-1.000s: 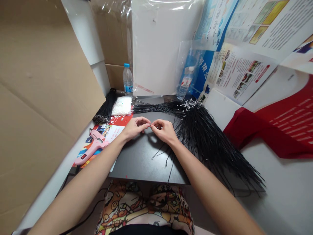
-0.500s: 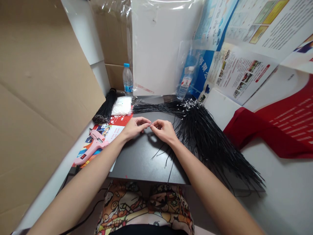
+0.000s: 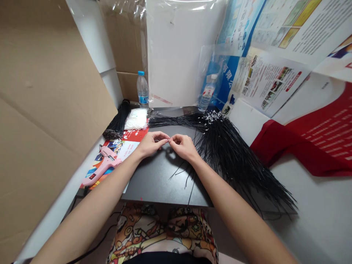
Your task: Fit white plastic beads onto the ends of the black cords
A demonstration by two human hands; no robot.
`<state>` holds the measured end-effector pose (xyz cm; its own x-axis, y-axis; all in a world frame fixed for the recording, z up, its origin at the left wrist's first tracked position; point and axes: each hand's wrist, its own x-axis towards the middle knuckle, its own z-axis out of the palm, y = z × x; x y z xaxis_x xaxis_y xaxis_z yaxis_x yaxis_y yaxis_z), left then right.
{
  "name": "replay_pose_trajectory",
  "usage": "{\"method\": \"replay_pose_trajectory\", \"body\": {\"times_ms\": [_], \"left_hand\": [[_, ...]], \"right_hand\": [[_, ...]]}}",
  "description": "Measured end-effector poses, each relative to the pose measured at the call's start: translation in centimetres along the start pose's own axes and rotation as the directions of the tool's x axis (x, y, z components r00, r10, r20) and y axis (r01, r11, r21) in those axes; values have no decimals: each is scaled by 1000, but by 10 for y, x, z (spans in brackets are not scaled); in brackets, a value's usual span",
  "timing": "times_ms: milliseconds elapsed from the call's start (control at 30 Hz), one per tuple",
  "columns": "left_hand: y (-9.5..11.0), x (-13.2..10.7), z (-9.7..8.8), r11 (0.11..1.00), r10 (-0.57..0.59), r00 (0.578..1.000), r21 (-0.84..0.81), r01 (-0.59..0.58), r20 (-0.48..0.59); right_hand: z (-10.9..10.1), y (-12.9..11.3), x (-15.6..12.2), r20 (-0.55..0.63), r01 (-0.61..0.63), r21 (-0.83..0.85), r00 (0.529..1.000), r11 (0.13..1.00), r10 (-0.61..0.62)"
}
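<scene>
My left hand [image 3: 150, 144] and my right hand [image 3: 182, 147] meet above a dark tabletop [image 3: 162, 181], their fingertips pinched together on a small whitish piece [image 3: 168, 139] too tiny to identify. To the right spreads a large bundle of thin black cords [image 3: 228, 157], with white bits clustered at its far end [image 3: 213, 118]. A few loose black strands [image 3: 183, 174] lie below my right hand. A smaller black bundle [image 3: 118, 119] and a bag of white beads [image 3: 136, 119] lie beyond my left hand.
A pink hot glue gun [image 3: 103, 165] rests on a colourful printed sheet [image 3: 121, 148] at the left. Several water bottles, including [image 3: 142, 90], stand at the back. A cardboard sheet [image 3: 46, 91] rises at the left, posters hang behind, and red cloth [image 3: 288, 150] lies right.
My hands stay together in almost the same pinch. The whole scene has shifted slightly in view, and no object has visibly been moved.
</scene>
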<state>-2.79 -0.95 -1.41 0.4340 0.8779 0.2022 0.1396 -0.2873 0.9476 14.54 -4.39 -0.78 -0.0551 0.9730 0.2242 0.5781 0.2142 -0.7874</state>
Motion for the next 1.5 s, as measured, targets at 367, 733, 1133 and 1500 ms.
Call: {"method": "replay_pose_trajectory", "body": {"times_ms": [367,733,1133,1500], "left_hand": [[-1,-3,2,1000,5,1000,26,-5,-16],[1,-2,6,998,-17,991,55,24,-132],[2,-3,5,999,-39,995,27,42,-97],[2,-6,3,996,-22,996,85,29,-90]], "right_hand": [[1,6,2,36,-42,45,999,998,40],[3,4,0,17,85,21,996,996,-85],[5,3,-1,-98,65,-61,993,996,-71],[2,4,-1,-55,58,-5,997,998,-58]]}}
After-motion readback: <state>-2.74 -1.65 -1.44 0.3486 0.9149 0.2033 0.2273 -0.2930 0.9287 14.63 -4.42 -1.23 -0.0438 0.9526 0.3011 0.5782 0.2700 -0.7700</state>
